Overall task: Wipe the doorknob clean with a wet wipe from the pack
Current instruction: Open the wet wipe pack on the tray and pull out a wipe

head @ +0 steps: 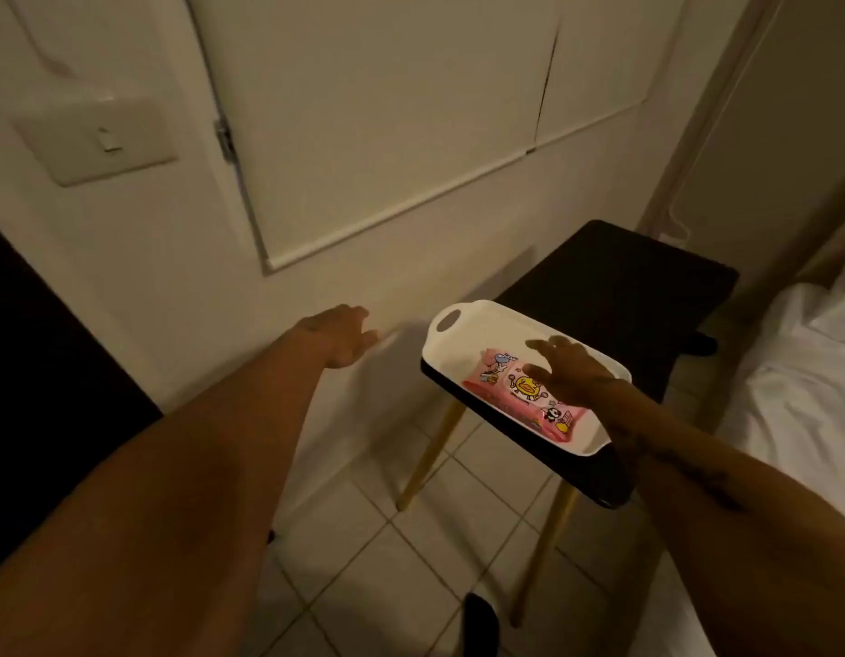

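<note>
Wet-wipe pack (525, 390) lay flat in a white tray (463, 353) on a dark surface (615, 277) with wooden legs. Its long axis ran from 10 o'clock to 4 o'clock across the frame. No wipe was drawn from it.

The right grip (568, 372) was directly over the pack's 2 o'clock edge, so the pack lay just below it and towards 8 o'clock. Its fingers were apart and spread, pointing to 10 o'clock, and clamped on nothing. Contact with the pack could not be confirmed. The right forearm came in from 4 o'clock, palm down.

The left grip (341, 335) was at 9 o'clock of the tray, well apart from the pack and close to the wall (435, 258). Its fingers were loosely curled and it held nothing.

The right was clearly the nearer. In my judgement the coming move is a short descent to pinch the pack's opening. The doorknob was not in view.
</note>
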